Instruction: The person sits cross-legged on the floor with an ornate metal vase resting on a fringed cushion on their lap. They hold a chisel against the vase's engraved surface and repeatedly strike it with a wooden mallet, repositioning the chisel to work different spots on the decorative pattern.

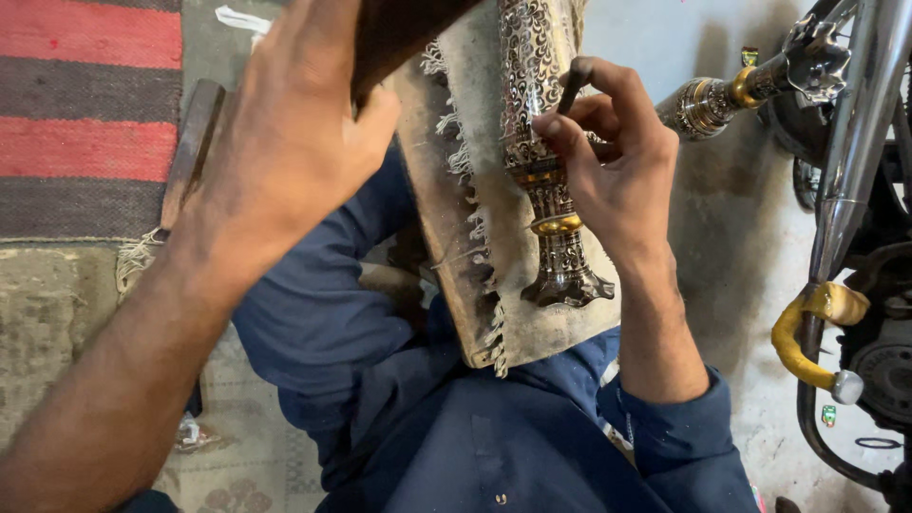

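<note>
Engraving of an ornate metal piece, mid-strike.

At upper left, a dark wooden mallet (399, 33) is gripped in the closed left hand (285, 142). At centre, the embossed metal piece (546, 161) lies on a fringed pad (475, 275); a thin punch (574, 85) is pinched by the right hand (608, 161). Judged next: a controlled tap, punch tip kept seated.

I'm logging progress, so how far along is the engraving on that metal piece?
Done: scrollwork already covers the visible silver body of the ornate piece. In hand: the right hand pinches a dark punch against it, while the left hand holds a dark tool raised above. Left: cannot tell; its top runs out of frame.
</note>
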`<control>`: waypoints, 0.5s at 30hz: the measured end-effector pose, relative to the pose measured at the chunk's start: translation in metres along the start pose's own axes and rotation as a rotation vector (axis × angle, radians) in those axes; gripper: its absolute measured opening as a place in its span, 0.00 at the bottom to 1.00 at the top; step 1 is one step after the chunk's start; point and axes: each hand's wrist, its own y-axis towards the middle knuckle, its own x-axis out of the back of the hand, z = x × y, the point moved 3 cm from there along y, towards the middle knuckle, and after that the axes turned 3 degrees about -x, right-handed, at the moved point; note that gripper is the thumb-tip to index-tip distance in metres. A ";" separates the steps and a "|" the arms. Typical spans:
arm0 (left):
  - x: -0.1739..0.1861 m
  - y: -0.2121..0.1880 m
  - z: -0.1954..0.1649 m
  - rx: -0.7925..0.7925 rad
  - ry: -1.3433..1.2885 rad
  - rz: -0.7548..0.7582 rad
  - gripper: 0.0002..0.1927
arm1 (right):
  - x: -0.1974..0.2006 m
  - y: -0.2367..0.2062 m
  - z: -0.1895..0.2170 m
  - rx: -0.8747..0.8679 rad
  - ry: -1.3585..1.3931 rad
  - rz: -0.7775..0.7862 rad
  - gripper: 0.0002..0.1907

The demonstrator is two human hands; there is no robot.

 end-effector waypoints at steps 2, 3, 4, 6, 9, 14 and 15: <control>0.002 -0.006 -0.007 -0.085 0.328 0.029 0.37 | 0.000 0.002 0.002 0.030 0.138 0.031 0.19; 0.002 -0.009 -0.007 -0.022 0.261 0.047 0.37 | 0.001 0.004 0.002 0.047 0.208 0.051 0.18; 0.001 -0.013 -0.007 0.045 0.193 0.066 0.37 | 0.004 0.007 0.001 -0.003 0.272 0.034 0.17; -0.004 -0.022 -0.009 0.128 -0.085 0.008 0.36 | 0.008 0.013 -0.004 -0.111 0.401 -0.014 0.14; -0.035 -0.040 -0.027 0.279 -0.690 -0.181 0.32 | 0.009 0.019 -0.006 -0.149 0.384 -0.004 0.17; -0.093 -0.067 -0.029 0.493 -1.132 -0.207 0.27 | 0.006 0.027 -0.004 -0.082 0.267 0.129 0.13; -0.096 -0.070 -0.027 0.488 -1.130 -0.213 0.24 | 0.005 0.029 -0.004 -0.094 0.255 0.137 0.13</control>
